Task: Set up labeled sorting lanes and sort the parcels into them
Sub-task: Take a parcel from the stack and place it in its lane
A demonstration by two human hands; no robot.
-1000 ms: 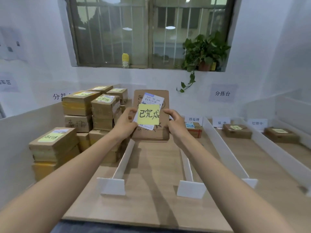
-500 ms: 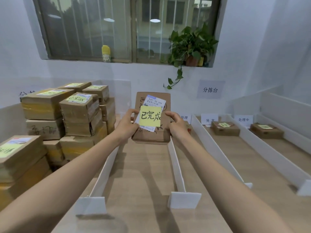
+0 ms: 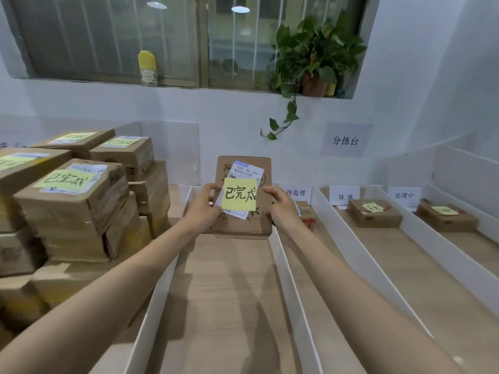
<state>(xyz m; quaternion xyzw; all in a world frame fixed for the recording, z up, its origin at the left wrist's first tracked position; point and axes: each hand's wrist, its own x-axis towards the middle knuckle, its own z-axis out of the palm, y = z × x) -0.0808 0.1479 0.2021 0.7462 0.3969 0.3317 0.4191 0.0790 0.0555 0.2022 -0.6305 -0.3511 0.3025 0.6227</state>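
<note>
Over the far end of the leftmost lane, a flat brown parcel (image 3: 243, 225) stands upright with its face toward the camera, gripped from both sides. The left hand (image 3: 201, 209) curls round its left edge, thumb on the front. The right hand (image 3: 282, 209) grasps the right edge the same way. Whether the parcel's lower edge touches the wooden table (image 3: 224, 292) cannot be told. A yellow sticky note (image 3: 239, 194) reading 已完成 is stuck on the parcel's face, overlapping a white shipping label (image 3: 247, 171) with a barcode.

The lane beneath it runs between two white dividers, the left divider (image 3: 154, 306) and the middle divider (image 3: 294, 292). Further right lie three more lanes, each with a white card at its far end: 待处理 (image 3: 296, 193), 异常 (image 3: 345, 197) and 处理中 (image 3: 404, 195). A small box (image 3: 306, 214) lies in the 待处理 lane, partly hidden behind the right hand. A brown box (image 3: 374, 217) with a yellow note on top lies in the 异常 lane, and another noted box (image 3: 445, 218) lies in the 处理中 lane.

To the left of the lanes stands a stack of parcels (image 3: 73, 206), several topped with yellow notes; the nearest reads 已完成. On the wall behind hangs a sign (image 3: 345, 140) reading 分拣台. Above, a potted plant (image 3: 316, 49) and a yellow bottle (image 3: 147, 67) stand on the window sill.
</note>
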